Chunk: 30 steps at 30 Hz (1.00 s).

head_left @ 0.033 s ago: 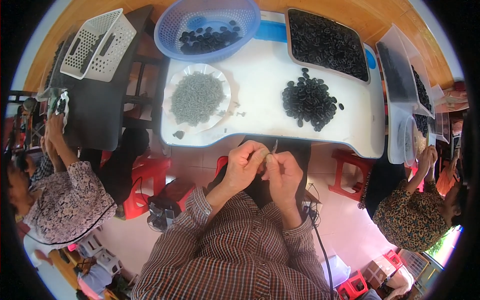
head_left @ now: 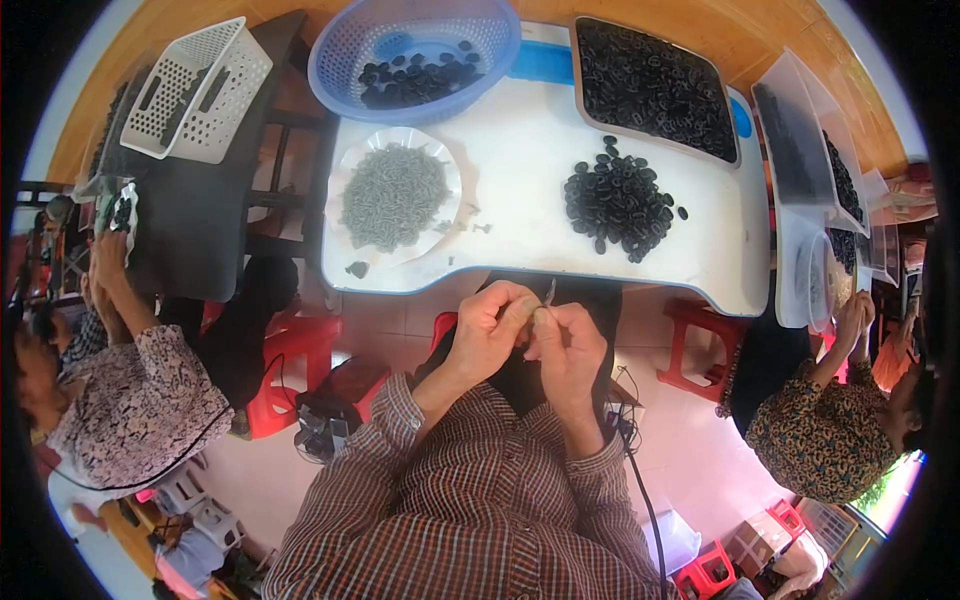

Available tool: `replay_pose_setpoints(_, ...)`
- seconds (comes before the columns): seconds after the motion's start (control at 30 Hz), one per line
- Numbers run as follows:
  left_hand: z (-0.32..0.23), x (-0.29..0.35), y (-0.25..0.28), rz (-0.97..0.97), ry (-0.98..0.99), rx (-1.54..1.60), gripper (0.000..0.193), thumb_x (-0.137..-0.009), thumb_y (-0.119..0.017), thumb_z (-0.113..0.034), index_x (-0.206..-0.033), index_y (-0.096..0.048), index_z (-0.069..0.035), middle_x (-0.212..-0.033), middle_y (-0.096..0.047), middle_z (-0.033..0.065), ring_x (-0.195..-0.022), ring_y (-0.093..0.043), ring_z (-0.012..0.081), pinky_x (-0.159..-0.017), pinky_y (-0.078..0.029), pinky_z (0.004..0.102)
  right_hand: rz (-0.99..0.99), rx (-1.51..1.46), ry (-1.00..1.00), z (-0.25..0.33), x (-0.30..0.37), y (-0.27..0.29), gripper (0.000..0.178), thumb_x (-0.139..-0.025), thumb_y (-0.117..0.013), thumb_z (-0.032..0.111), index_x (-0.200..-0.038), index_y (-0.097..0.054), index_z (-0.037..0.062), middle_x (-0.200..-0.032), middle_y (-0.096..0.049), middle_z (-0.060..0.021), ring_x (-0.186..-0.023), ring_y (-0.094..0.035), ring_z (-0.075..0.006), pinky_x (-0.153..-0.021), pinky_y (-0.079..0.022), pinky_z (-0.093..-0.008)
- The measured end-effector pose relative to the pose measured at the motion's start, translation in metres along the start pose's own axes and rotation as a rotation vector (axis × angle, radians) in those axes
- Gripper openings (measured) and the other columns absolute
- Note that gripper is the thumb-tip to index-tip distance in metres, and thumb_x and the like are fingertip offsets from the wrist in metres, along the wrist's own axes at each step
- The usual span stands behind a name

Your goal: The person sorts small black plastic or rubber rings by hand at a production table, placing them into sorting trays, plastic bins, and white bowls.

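The single view comes from the left of two fisheye cameras worn side by side on the person's head. It looks steeply down and a little forward, upright and unmirrored, so the checked shirt (head_left: 430, 520) fills the lower middle, seen from above. The left hand (head_left: 492, 335) and right hand (head_left: 570, 355) lie near the centre, quite close to the lens; the white surface (head_left: 520, 180) stretches farther off, across the upper part. The sweep is very wide (the outer corners go black), taking in a co-worker on the left (head_left: 140, 410), another on the right (head_left: 825, 435) and the tiled floor (head_left: 400, 320). Straight edges bow toward the rim.
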<state>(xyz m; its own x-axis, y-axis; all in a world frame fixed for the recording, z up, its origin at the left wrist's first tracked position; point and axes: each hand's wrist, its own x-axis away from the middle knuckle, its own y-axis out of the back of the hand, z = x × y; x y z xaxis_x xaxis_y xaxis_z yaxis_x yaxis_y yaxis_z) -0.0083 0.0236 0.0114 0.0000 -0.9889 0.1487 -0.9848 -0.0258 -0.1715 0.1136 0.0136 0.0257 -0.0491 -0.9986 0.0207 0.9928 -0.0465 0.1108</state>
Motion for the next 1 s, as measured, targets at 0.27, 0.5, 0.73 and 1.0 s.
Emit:
replay_pose_setpoints(0.27,0.004,-0.007,-0.002,0.029,0.094,0.173,0.017,-0.097,-0.052,-0.015,-0.096,-0.059,0.000,-0.073,-0.060,0.0007,-0.058,-0.054,0.0040,-0.052,-0.045,0.0177,-0.001,-0.274,-0.186,-0.011,-0.004,0.011,0.015,-0.094,-0.058,0.013,-0.089,-0.059,-0.0003,-0.072,-0.060,-0.0016,-0.051,-0.053,-0.0057,-0.046,-0.041,-0.0180)
replay_pose_setpoints(0.5,0.004,-0.009,-0.004,0.051,0.024,0.032,0.017,-0.097,-0.052,-0.015,-0.094,-0.058,0.001,-0.072,-0.060,0.0012,-0.058,-0.054,0.0041,-0.052,-0.046,0.0183,0.000,-0.318,-0.237,-0.014,-0.005,0.013,0.015,-0.094,-0.058,0.015,-0.091,-0.059,-0.0002,-0.073,-0.060,-0.0014,-0.052,-0.054,-0.0055,-0.046,-0.040,-0.0178)
replay_pose_setpoints(0.73,0.003,-0.010,-0.013,0.009,-0.022,-0.064,0.012,-0.096,-0.053,-0.009,-0.089,-0.056,0.001,-0.070,-0.060,0.0012,-0.056,-0.053,0.0036,-0.050,-0.045,0.0183,-0.018,-0.334,-0.219,-0.013,-0.006,0.013,0.015,-0.094,-0.058,0.014,-0.091,-0.058,-0.0004,-0.074,-0.060,-0.0014,-0.052,-0.053,-0.0051,-0.046,-0.040,-0.0175)
replay_pose_setpoints(1.0,0.007,-0.017,-0.024,0.060,-0.002,-0.049,0.013,-0.096,-0.052,-0.010,-0.092,-0.058,0.001,-0.070,-0.060,0.0016,-0.055,-0.052,0.0035,-0.048,-0.043,0.0187,-0.055,-0.290,-0.219,-0.017,-0.009,0.027,0.014,-0.094,-0.057,0.013,-0.089,-0.058,0.0000,-0.072,-0.059,-0.0028,-0.053,-0.052,-0.0055,-0.047,-0.041,-0.0177)
